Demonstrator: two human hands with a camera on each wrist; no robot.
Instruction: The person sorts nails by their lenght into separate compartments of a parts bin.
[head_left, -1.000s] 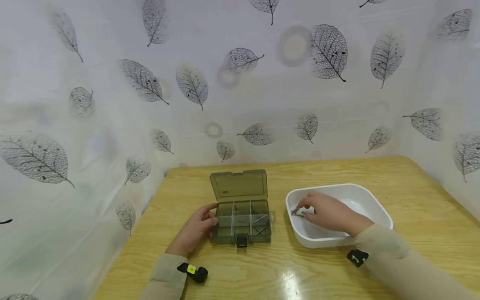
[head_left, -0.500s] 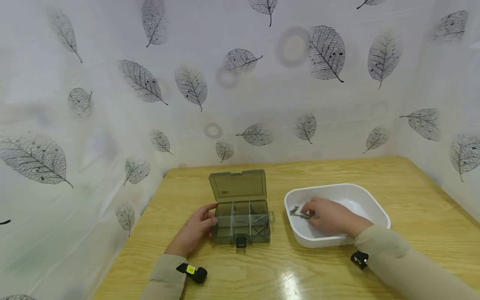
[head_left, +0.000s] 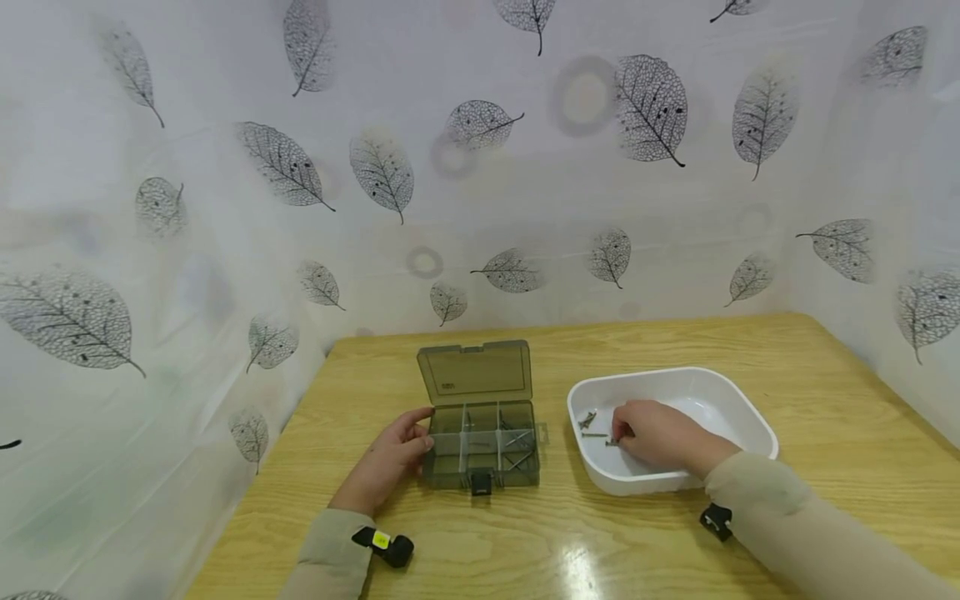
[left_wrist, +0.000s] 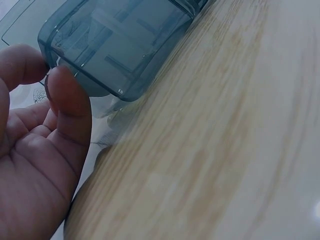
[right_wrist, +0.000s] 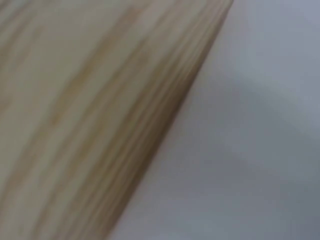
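Observation:
A smoky, see-through compartment box point(head_left: 482, 446) stands on the table with its lid point(head_left: 476, 372) raised at the back. My left hand point(head_left: 388, 460) grips its left wall between thumb and forefinger; the left wrist view shows the thumb point(left_wrist: 67, 92) close against the box point(left_wrist: 125, 45). My right hand point(head_left: 662, 435) is down inside a white tray point(head_left: 708, 377), fingers curled over a screw point(head_left: 612, 443) whose end sticks out at the fingertips. Beside it lie another screw point(head_left: 594, 435) and a small cluster of screws point(head_left: 588, 419). The right wrist view does not show the hand.
Thin metal pieces point(head_left: 519, 458) lie in the box's right compartments. A clear latch point(head_left: 543, 433) juts from its right side, and a dark clasp point(head_left: 481, 482) hangs in front. Leaf-printed sheeting point(head_left: 525, 192) borders the wooden table point(head_left: 495, 550) at the back and sides.
Inside the tray my right hand has drawn a little to the right, away from the cluster, and screws now lie apart at its left. My left hand keeps its grip on the box.

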